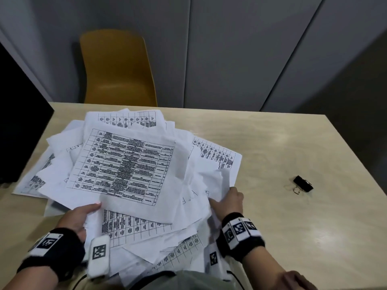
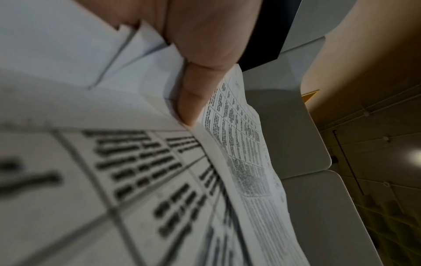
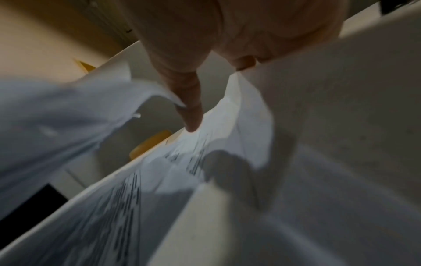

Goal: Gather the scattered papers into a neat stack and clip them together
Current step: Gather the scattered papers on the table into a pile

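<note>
A loose heap of white printed papers (image 1: 125,164) with tables lies fanned over the left half of the table, some sheets lifted. My left hand (image 1: 83,214) grips the heap's near left edge; its thumb (image 2: 191,100) is pressed between sheets (image 2: 114,180). My right hand (image 1: 228,201) holds the heap's crumpled right edge, thumb on top, and in the right wrist view one finger (image 3: 189,108) pushes into the folded papers (image 3: 227,162). A black binder clip (image 1: 302,184) lies alone on the table, to the right of both hands.
The light wooden table (image 1: 272,147) has bare surface to the right around the clip. A yellow chair (image 1: 117,70) stands behind the far edge. A dark object (image 1: 18,126) sits at the table's left side. Grey cabinet panels form the back wall.
</note>
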Motion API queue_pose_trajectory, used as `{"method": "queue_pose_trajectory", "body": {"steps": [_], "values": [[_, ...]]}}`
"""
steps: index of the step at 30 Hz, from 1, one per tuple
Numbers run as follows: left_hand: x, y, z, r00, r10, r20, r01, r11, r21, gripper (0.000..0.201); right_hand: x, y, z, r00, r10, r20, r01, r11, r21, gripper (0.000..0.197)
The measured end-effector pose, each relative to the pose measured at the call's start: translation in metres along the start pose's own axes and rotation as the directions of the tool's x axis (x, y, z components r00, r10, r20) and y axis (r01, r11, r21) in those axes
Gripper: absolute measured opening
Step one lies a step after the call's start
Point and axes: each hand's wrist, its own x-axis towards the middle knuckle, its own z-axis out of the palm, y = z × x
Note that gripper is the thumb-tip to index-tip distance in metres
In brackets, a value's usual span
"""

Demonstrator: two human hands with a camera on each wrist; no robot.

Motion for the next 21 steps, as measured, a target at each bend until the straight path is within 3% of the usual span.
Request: {"method": "queue_pose_trajectory", "body": {"steps": [3,8,12,17,21], "values": [[-0.021,0.003,0.013,1.000,-0.008,0.011,0.008,1.000,0.017,0.043,-0.011,-0.018,0.010,0.999,-0.038,0.008,0.039,0.995,-0.096,0.056],[-0.017,-0.001,0.018,0.999,0.033,-0.008,-0.033,0.999,-0.008,0.044,-0.005,-0.026,0.004,0.985,0.031,0.169,-0.021,0.998,-0.061,0.044],[-0.017,-0.001,0.018,0.999,0.049,-0.019,-0.049,0.999,-0.008,0.034,-0.002,-0.027,0.007,0.984,0.039,0.173,-0.031,0.998,-0.049,0.017],[-0.019,-0.002,0.013,0.995,0.091,-0.047,-0.090,0.996,0.012,0.027,0.006,-0.014,-0.010,0.995,0.052,0.084,-0.058,0.996,0.074,0.029],[0.025,-0.016,-0.009,0.996,0.093,-0.015,-0.094,0.995,-0.039,0.079,0.023,0.003,-0.050,0.991,0.091,-0.095,-0.074,0.982,0.175,0.037]]}}
